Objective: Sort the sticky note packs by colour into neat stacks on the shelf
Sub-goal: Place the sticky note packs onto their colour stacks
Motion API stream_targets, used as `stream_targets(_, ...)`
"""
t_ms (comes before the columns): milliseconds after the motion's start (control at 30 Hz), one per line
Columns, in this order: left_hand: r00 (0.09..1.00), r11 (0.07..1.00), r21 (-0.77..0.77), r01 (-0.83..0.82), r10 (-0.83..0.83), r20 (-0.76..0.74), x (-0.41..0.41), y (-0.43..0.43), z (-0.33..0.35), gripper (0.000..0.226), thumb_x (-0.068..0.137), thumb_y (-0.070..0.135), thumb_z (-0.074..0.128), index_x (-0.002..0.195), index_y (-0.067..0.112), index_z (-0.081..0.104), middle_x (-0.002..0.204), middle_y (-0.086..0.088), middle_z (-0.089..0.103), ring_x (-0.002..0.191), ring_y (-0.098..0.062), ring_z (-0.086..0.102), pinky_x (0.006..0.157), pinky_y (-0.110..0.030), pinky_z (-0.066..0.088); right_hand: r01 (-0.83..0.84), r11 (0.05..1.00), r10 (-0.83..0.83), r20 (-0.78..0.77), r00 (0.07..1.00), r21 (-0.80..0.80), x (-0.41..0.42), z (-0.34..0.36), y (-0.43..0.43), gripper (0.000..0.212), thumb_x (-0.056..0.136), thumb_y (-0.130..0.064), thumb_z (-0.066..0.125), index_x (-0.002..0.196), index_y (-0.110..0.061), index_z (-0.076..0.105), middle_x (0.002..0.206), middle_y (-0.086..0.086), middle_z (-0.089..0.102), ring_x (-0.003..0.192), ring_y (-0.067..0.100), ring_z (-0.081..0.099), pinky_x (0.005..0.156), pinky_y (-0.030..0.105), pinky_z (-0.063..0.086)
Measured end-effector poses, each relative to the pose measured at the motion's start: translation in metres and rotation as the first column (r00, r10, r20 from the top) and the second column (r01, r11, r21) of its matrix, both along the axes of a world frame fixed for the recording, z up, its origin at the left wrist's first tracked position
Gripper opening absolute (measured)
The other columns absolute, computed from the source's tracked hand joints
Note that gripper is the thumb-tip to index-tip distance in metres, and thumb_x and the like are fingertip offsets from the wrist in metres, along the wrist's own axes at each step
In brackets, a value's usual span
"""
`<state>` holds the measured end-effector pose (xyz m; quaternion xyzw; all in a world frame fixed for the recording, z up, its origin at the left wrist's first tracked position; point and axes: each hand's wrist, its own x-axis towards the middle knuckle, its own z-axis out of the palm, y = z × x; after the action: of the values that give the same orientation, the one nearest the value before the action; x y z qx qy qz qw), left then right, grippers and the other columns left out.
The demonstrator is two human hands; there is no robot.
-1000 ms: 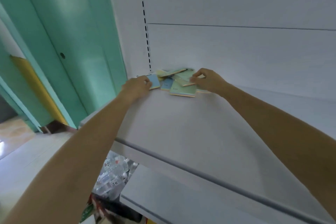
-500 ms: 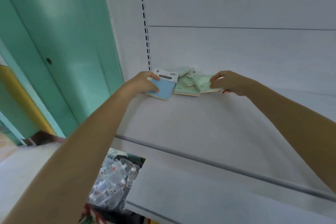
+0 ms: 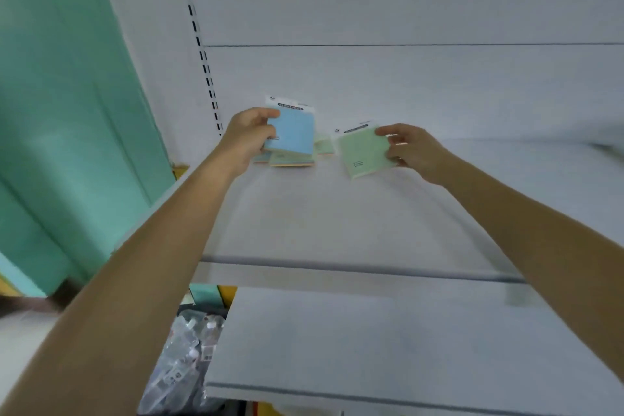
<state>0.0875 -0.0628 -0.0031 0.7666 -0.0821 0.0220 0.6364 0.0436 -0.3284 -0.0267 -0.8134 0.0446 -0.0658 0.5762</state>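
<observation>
- The blue pack (image 3: 293,133) is a square pad with a sky-blue face and a white header card across its top. The card carries a dark oval label too blurred to read. The pack is raised off the shelf (image 3: 337,213) at the back left, its face tilted toward the camera.
- The left hand (image 3: 248,138) grips this pack by its left edge, with the thumb over the front near the top corner and the fingers curled round behind.
- The green pack (image 3: 366,152) is pale green with the same kind of white header and dark label, plus a few small dark lines of print near its lower left corner. It is held tilted above the shelf, to the right of the blue pack and apart from it.
- The right hand (image 3: 413,152) pinches the green pack at its right edge, thumb on the face and fingers bent behind.
- The other packs (image 3: 292,159) lie in a loose overlapping heap on the shelf, under and behind the blue pack. They show pale green faces and orange-tinted edges, and one pokes out between the two held packs.
- The shelf is white with a grey front strip, and a lower shelf (image 3: 371,341) sits beneath it.
- A white back panel (image 3: 371,84) rises behind, with a slotted upright (image 3: 202,54) at its left.
- A teal door (image 3: 67,111) stands to the left, and a clear plastic bag (image 3: 189,358) sits below.
</observation>
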Motion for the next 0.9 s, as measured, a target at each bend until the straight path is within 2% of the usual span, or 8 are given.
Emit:
stream_targets(167, 0.998, 0.998, 0.023, 0.057, -0.057, 0.009, -0.012, -0.066, -0.006, 0.040, 0.082, -0.006, 0.049, 0.116, 0.012, 0.060, 0.099, -0.002, 0.055, 0.066, -0.005, 0.051, 0.055, -0.017, 0.040, 0.129, 0.989, -0.131, 0.036, 0.991, 0.067, -0.038, 0.002, -0.056, 0.043, 0.084, 0.014, 0.042, 0.123, -0.002, 0.053, 0.099, 0.012, 0.048, 0.088, 0.024, 0.052, 0.055, 0.009, 0.051)
stream_targets(333, 0.987, 0.987, -0.012, 0.159, -0.158, 0.006, -0.038, -0.164, -0.004, 0.040, 0.082, -0.005, 0.049, 0.118, 0.011, 0.058, 0.103, -0.003, 0.054, 0.070, -0.005, 0.051, 0.062, -0.022, 0.041, 0.271, 0.960, -0.275, 0.049, 0.960, 0.077, -0.094, 0.001, -0.138, 0.045, 0.085, 0.013, 0.043, 0.126, -0.001, 0.051, 0.112, 0.011, 0.049, 0.099, 0.022, 0.050, 0.068, 0.017, 0.051)
stream_targets(467, 0.968, 0.968, -0.017, 0.250, -0.250, -0.020, -0.078, -0.256, -0.013, 0.041, 0.082, -0.006, 0.048, 0.119, 0.009, 0.056, 0.103, -0.006, 0.053, 0.071, -0.010, 0.053, 0.061, -0.020, 0.042, 0.368, 0.928, -0.372, 0.080, 0.925, 0.059, -0.154, -0.002, -0.214, 0.046, 0.086, 0.013, 0.041, 0.130, 0.000, 0.048, 0.114, 0.008, 0.048, 0.100, 0.019, 0.048, 0.055, 0.003, 0.048)
stream_targets(533, 0.959, 0.960, -0.027, 0.280, -0.281, -0.040, -0.100, -0.301, -0.016, 0.041, 0.083, -0.007, 0.048, 0.120, 0.009, 0.055, 0.103, -0.007, 0.053, 0.068, -0.008, 0.052, 0.059, -0.019, 0.042, 0.413, 0.910, -0.415, 0.080, 0.906, 0.047, -0.184, -0.006, -0.253, 0.046, 0.087, 0.012, 0.041, 0.130, -0.002, 0.049, 0.119, 0.010, 0.049, 0.101, 0.019, 0.048, 0.054, 0.002, 0.048)
stream_targets(567, 0.954, 0.955, -0.030, 0.294, -0.295, -0.044, -0.109, -0.323, -0.017, 0.042, 0.083, -0.007, 0.048, 0.121, 0.009, 0.054, 0.103, -0.007, 0.053, 0.068, -0.008, 0.051, 0.059, -0.019, 0.042, 0.437, 0.899, -0.438, 0.083, 0.895, 0.037, -0.198, -0.008, -0.272, 0.045, 0.087, 0.011, 0.041, 0.129, -0.004, 0.050, 0.124, 0.012, 0.050, 0.101, 0.018, 0.048, 0.059, 0.006, 0.050)
stream_targets(633, 0.945, 0.946, -0.043, 0.322, -0.324, -0.043, -0.127, -0.366, -0.018, 0.043, 0.083, -0.007, 0.048, 0.122, 0.009, 0.053, 0.105, -0.007, 0.053, 0.074, -0.012, 0.053, 0.060, -0.019, 0.042, 0.485, 0.874, -0.484, 0.095, 0.870, 0.018, -0.225, -0.014, -0.311, 0.044, 0.087, 0.009, 0.042, 0.127, -0.007, 0.053, 0.132, 0.014, 0.051, 0.102, 0.018, 0.049, 0.078, 0.020, 0.052)
stream_targets(700, 0.935, 0.936, -0.062, 0.347, -0.350, -0.051, -0.141, -0.404, -0.022, 0.043, 0.083, -0.007, 0.048, 0.123, 0.009, 0.052, 0.108, -0.009, 0.052, 0.085, -0.019, 0.053, 0.062, -0.021, 0.043, 0.528, 0.849, -0.525, 0.087, 0.847, -0.011, -0.248, -0.018, -0.345, 0.044, 0.087, 0.007, 0.043, 0.126, -0.011, 0.054, 0.133, 0.012, 0.051, 0.102, 0.019, 0.050, 0.098, 0.036, 0.047)
stream_targets(900, 0.928, 0.928, -0.033, 0.370, -0.371, -0.041, -0.164, -0.493, -0.022, 0.046, 0.084, -0.006, 0.050, 0.128, 0.007, 0.048, 0.104, -0.010, 0.050, 0.090, -0.021, 0.050, 0.060, -0.019, 0.043, 0.588, 0.809, -0.586, 0.084, 0.806, 0.004, -0.283, -0.018, -0.422, 0.045, 0.085, 0.005, 0.045, 0.124, -0.015, 0.057, 0.130, 0.009, 0.054, 0.102, 0.020, 0.052, 0.103, 0.042, 0.045)
